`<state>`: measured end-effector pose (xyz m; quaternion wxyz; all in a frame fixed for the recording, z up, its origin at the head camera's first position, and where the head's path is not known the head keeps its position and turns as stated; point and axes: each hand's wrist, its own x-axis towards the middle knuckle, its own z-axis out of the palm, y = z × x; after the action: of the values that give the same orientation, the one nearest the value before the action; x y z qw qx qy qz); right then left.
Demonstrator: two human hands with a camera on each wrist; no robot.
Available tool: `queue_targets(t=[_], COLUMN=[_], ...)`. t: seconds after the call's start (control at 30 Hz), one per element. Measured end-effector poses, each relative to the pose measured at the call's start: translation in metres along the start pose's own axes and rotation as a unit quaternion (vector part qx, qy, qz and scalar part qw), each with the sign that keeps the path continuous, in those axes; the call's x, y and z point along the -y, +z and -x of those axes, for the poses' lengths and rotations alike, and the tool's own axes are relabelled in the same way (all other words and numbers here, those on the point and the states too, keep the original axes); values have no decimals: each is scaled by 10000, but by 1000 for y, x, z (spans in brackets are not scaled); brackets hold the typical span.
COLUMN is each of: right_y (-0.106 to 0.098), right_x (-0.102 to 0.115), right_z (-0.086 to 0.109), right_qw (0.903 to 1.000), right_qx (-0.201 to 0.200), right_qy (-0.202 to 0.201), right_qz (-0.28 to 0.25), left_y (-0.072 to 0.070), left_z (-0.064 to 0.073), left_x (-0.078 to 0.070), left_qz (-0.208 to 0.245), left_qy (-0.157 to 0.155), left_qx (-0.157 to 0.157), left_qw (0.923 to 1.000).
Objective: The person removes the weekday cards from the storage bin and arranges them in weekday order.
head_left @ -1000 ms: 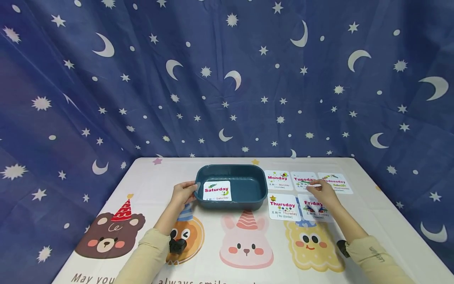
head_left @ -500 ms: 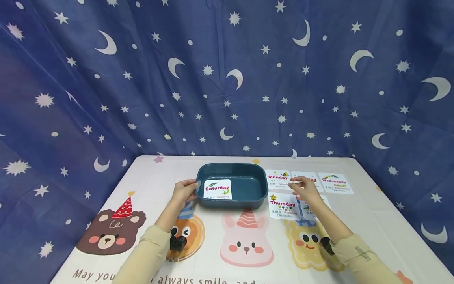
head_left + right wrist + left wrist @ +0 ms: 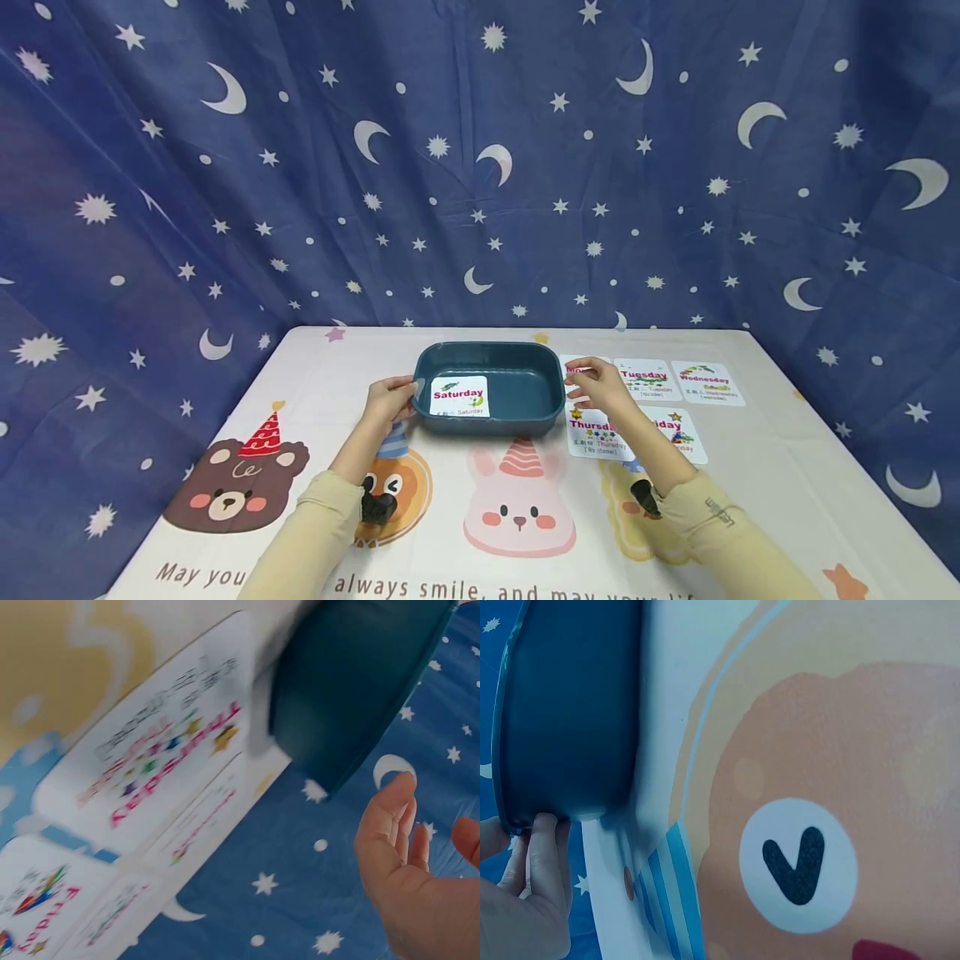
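Observation:
A dark teal plastic basin (image 3: 525, 427) stands on the table with a Saturday card (image 3: 459, 396) lying in its left part. My left hand (image 3: 388, 402) grips the basin's left end, thumb at the rim and fingers against the outer wall; the left wrist view shows these fingers (image 3: 546, 847) at the wall. Beside the basin's right end is my right hand (image 3: 602, 387), fingers loosely bent and spread, thumb apart, nothing between them. In the right wrist view this hand (image 3: 412, 877) is a little apart from the basin. It partly covers the Monday card (image 3: 572, 362).
Right of the basin lie the Tuesday card (image 3: 648, 379), Wednesday card (image 3: 707, 383), Thursday card (image 3: 592, 446) and Friday card (image 3: 686, 433). A cartoon-printed tablecloth (image 3: 517, 512) covers the table. Behind it hangs a blue curtain (image 3: 480, 250) with moons and stars.
My right hand has moved left from over the Tuesday and Friday cards, past the Monday card, to the basin's right end. The left hand keeps its grip on the basin.

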<state>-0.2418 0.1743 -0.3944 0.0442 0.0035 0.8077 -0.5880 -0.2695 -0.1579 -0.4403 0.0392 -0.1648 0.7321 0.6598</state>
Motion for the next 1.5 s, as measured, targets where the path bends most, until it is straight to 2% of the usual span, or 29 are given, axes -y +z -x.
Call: queue_targets(t=[0.2, 0.5, 0.7, 0.87, 1.3, 1.5], right_y=[18, 38, 52, 62, 84, 95], right_x=[11, 18, 15, 10, -2, 2], right_z=[-6, -21, -30, -38, -53, -50], right_qw=[9997, 9974, 9941, 9891, 9878, 9860], right_qx=[243, 673, 993, 1247, 1240, 1281], right_qy=[43, 103, 389, 635, 912, 1057], right_qz=[-72, 226, 176, 452, 252, -131], left_y=[-1, -4, -1, 2, 1, 0], left_z=[0, -1, 1, 1, 2, 1], left_x=[-1, -2, -1, 1, 0, 0], left_qz=[-45, -17, 41, 88, 51, 63], left_qy=[-16, 33, 30, -3, -50, -56], left_qx=[-38, -108, -52, -49, 5, -22], left_qw=[10000, 9999, 10000, 9999, 10000, 10000])
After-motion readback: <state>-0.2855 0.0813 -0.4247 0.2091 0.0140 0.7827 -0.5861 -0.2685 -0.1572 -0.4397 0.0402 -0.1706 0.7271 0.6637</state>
